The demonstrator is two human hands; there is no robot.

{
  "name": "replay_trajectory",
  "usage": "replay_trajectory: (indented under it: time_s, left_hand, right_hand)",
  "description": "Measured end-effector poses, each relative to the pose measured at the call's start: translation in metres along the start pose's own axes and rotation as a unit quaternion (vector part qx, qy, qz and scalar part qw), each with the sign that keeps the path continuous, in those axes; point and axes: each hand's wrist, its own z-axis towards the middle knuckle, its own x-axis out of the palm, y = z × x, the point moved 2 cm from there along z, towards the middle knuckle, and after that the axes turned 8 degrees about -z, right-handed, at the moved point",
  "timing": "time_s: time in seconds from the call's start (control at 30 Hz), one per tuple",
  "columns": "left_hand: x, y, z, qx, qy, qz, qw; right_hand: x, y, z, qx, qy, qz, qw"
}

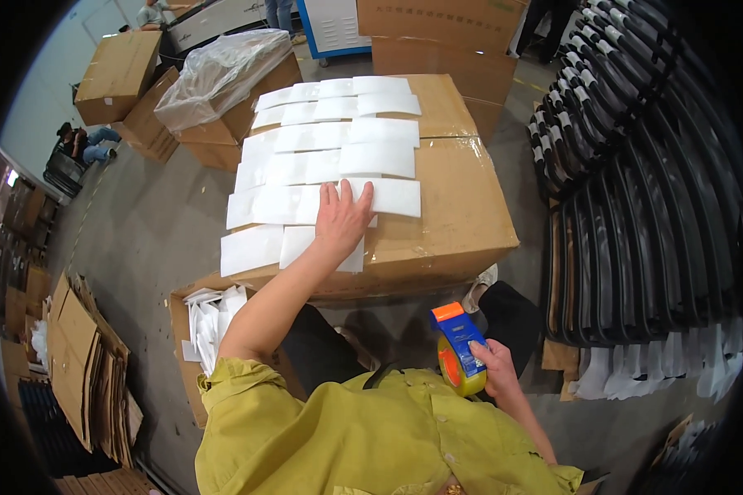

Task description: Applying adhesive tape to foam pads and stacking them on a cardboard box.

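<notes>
My left hand (pixel 344 219) reaches over the large cardboard box (pixel 462 190), its fingers spread flat on the white rectangular sheets (pixel 309 167). These lie in overlapping rows across the left and middle of the box top. Whether they are paper or thin foam, I cannot tell. Low at the right, beside my lap, my right hand (pixel 497 369) is closed round a blue and orange tape dispenser (pixel 464 334). A roll of yellowish tape sits in it, held apart from the box.
An open carton (pixel 182 330) of loose white pieces stands below the box's left corner. Stacked black curved parts (pixel 636 239) rise at the right. Folded cardboard (pixel 82 363) leans at the left. Behind are a plastic-covered carton (pixel 223 78) and a seated person (pixel 82 144).
</notes>
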Motion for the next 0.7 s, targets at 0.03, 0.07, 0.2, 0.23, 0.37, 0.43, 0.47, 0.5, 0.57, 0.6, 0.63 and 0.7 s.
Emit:
replay_trajectory:
  time_s: [0.03, 0.07, 0.2, 0.23, 0.37, 0.43, 0.47, 0.5, 0.57, 0.6, 0.63, 0.7]
  left_hand:
    - [0.005, 0.0, 0.002, -0.005, 0.021, -0.003, 1.0]
    - [0.009, -0.001, 0.001, -0.005, 0.022, -0.004, 1.0]
    - [0.014, -0.002, 0.0, -0.045, 0.076, -0.035, 0.995]
    - [0.012, -0.002, -0.001, -0.059, 0.092, -0.047, 0.993]
    - [0.01, -0.004, -0.004, -0.072, 0.103, -0.032, 0.992]
    - [0.017, -0.003, -0.006, -0.068, 0.078, -0.038, 0.994]
    - [0.017, -0.004, -0.006, -0.075, 0.07, -0.051, 0.993]
    - [0.018, -0.004, -0.007, -0.081, 0.069, -0.05, 0.993]
    - [0.02, -0.003, -0.007, -0.084, 0.05, -0.069, 0.993]
    - [0.02, -0.002, -0.007, -0.089, 0.028, -0.083, 0.992]
    - [0.02, -0.002, -0.008, -0.091, 0.027, -0.083, 0.992]
    - [0.016, -0.002, -0.007, -0.098, 0.038, -0.078, 0.991]
  right_hand:
    - [0.0, 0.001, 0.0, 0.0, -0.001, 0.0, 1.0]
    - [0.0, 0.002, 0.0, 0.0, 0.002, 0.005, 1.0]
    - [-0.001, -0.002, 0.002, 0.004, -0.005, 0.007, 1.0]
    - [0.001, 0.0, 0.001, 0.007, -0.004, 0.005, 1.0]
    - [0.008, 0.005, 0.004, 0.01, 0.011, -0.008, 1.0]
    - [0.007, 0.001, 0.005, 0.007, 0.017, -0.012, 1.0]
    - [0.006, -0.001, 0.006, 0.012, 0.013, -0.017, 1.0]
    - [0.005, -0.002, 0.007, 0.018, 0.008, -0.02, 1.0]
    - [0.004, -0.004, 0.009, 0.019, 0.011, -0.023, 0.999]
    - [0.004, -0.005, 0.01, 0.02, 0.011, -0.022, 1.0]
    - [0.005, -0.006, 0.01, 0.02, 0.012, -0.024, 0.999]
    - [0.006, -0.006, 0.011, 0.014, 0.01, -0.022, 1.0]
